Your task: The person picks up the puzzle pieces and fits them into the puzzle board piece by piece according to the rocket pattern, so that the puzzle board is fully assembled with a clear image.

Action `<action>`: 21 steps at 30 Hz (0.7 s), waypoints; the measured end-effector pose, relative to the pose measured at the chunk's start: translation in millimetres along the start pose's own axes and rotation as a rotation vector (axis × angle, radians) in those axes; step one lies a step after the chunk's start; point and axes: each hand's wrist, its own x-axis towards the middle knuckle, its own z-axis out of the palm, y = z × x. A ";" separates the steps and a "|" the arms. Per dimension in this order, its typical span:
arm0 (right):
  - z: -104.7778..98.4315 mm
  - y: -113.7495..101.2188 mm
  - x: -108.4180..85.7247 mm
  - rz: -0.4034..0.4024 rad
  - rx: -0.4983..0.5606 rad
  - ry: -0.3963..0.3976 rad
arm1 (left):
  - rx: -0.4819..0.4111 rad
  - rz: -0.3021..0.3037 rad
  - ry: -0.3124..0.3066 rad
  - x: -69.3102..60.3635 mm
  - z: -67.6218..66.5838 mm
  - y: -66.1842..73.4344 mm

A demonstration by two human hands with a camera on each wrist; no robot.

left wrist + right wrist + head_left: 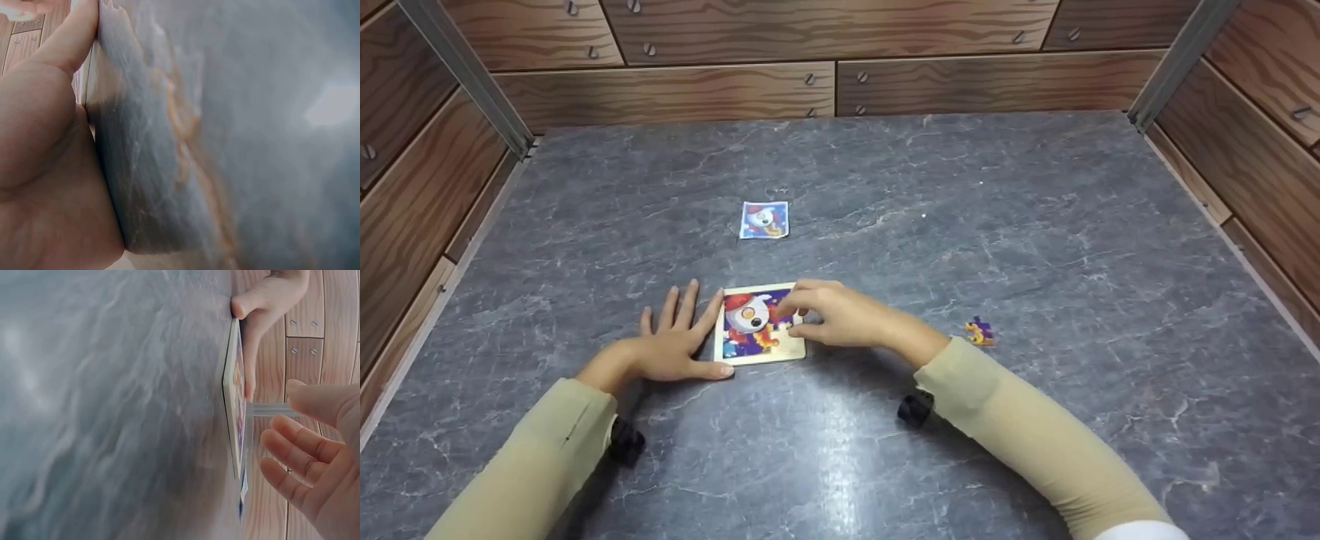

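Observation:
A jigsaw puzzle board (761,360) with a pale rim lies on the table, showing a white-and-red cartoon figure on purple. Bare cream backing shows at its lower right. My left hand (671,349) rests flat at the board's left side, fingers spread, with the thumb at the near left corner and the index finger along the edge. Over the board's right part hovers my right hand (840,313); in the right wrist view its thumb and fingers stand apart with nothing between them. A loose purple-and-yellow puzzle piece (979,331) lies right of the board, beyond the right forearm.
Behind the board lies a small picture card (765,220) with a similar figure. The grey marbled tabletop (1035,225) is bounded by wood-patterned panels (720,94) at the back and both sides.

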 end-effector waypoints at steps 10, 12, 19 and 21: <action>-17.8 8.5 -26.4 0.046 -0.036 0.032 | -0.013 0.006 0.000 -2.6 -0.7 0.8; -21.7 10.7 -32.2 0.051 -0.040 0.043 | -0.011 0.006 0.002 -2.3 -0.6 0.6; -32.6 19.2 -53.3 0.095 -0.039 0.065 | -0.011 -0.002 -0.002 -0.4 0.7 -0.6; -34.9 22.3 -59.0 0.105 -0.033 0.076 | -0.014 -0.003 -0.002 -0.1 0.6 -0.7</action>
